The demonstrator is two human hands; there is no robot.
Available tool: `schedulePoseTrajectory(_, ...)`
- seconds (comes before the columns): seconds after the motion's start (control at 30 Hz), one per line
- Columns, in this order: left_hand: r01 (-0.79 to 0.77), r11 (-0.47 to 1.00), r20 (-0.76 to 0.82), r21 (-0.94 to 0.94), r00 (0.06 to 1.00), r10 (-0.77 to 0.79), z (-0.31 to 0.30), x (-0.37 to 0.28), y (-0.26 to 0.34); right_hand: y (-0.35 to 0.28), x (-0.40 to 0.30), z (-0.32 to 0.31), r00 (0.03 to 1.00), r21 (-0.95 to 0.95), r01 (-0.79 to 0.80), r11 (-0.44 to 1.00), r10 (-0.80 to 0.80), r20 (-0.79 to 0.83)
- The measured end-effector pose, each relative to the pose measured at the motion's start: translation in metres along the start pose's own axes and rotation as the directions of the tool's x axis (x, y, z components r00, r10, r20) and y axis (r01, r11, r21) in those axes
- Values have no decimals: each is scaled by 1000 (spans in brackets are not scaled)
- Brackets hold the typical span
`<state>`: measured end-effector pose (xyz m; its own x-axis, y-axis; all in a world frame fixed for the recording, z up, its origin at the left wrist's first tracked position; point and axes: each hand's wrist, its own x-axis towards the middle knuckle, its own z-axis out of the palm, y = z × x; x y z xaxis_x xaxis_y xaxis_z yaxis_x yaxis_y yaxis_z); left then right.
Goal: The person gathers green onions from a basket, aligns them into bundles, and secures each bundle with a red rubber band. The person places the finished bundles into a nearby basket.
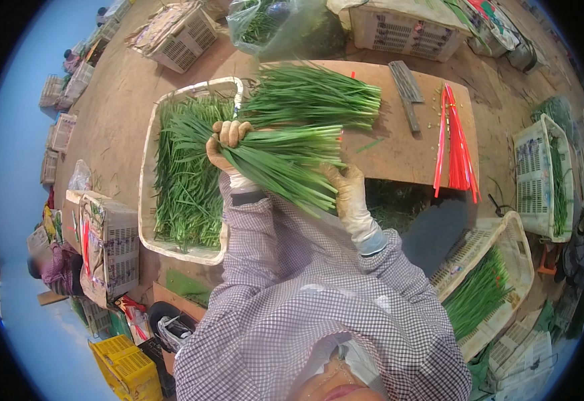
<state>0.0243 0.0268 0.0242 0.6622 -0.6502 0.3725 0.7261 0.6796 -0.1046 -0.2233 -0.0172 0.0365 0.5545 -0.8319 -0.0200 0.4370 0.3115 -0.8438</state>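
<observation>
My gloved left hand (228, 145) is closed around the leafy part of a bunch of green garlic chives (292, 155). At the pale stem ends, my gloved right hand (348, 193) touches the lower stalks with its thumb and fingers; whether it grips any is unclear. Another pile of chives (317, 95) lies just beyond on the brown board table (397, 160). Red plastic ties (455, 145), bundled near one end, lie at the table's right side. Between them and the pile rest flat grey metal strips (407, 90). A white plastic crate (146, 200) full of loose chives stands at the left.
A white crate (522, 250) with chives stands at the lower right, another crate (532, 175) farther right. A clear plastic bag of greens (267, 25) and covered crates are beyond the table. A yellow crate (126, 368) is at the lower left. A person (61, 265) sits at far left.
</observation>
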Motion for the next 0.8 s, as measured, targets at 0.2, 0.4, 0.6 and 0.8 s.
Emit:
schedulePoseTrajectory(0.2,25,1000,31,-9,999,-24,1,2,-6,-15,-17,13,986,69,-56,996,67,-155)
schedulePoseTrajectory(0.4,-27,1000,20,0,999,27,-1,6,11,-1,-25,-63,978,163,-88,983,116,-171)
schedulePoseTrajectory(0.6,-47,998,8,35,999,47,-1,7,31,-24,-51,-150,964,182,-36,983,82,-252)
schedulePoseTrajectory(0.8,-76,997,-135,-30,988,71,27,3,27,-124,-26,-153,755,-211,470,857,-515,-407)
